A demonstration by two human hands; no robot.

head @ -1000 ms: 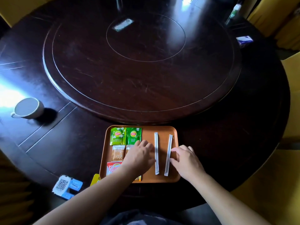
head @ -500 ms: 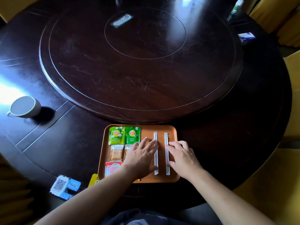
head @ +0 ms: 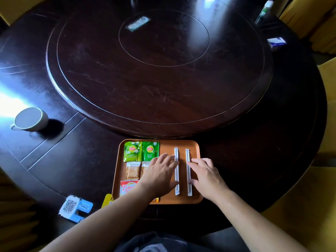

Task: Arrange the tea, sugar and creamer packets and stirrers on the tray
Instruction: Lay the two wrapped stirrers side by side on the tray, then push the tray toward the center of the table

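Note:
An orange tray (head: 196,199) lies at the table's near edge. Two green tea packets (head: 133,151) (head: 150,151) fill its top left, with two tan sugar packets (head: 133,170) below them and a red creamer packet (head: 128,188) at the bottom left. Two wrapped white stirrers (head: 176,160) (head: 189,180) lie parallel on the right half. My left hand (head: 161,174) rests flat, fingers spread, against the left stirrer and hides part of a sugar packet. Flat as well, my right hand (head: 206,176) touches the right stirrer's outer side.
A round dark wooden table carries a large lazy Susan (head: 158,70). A grey cup (head: 31,119) stands at the left. A QR-code tag with a blue clip (head: 75,208) and a yellow card (head: 107,200) lie near the tray's front left. A small box (head: 276,42) sits far right.
The right stirrer was tilted a second ago; it now lies straight and parallel to the left one. Both hands have flattened beside the stirrers.

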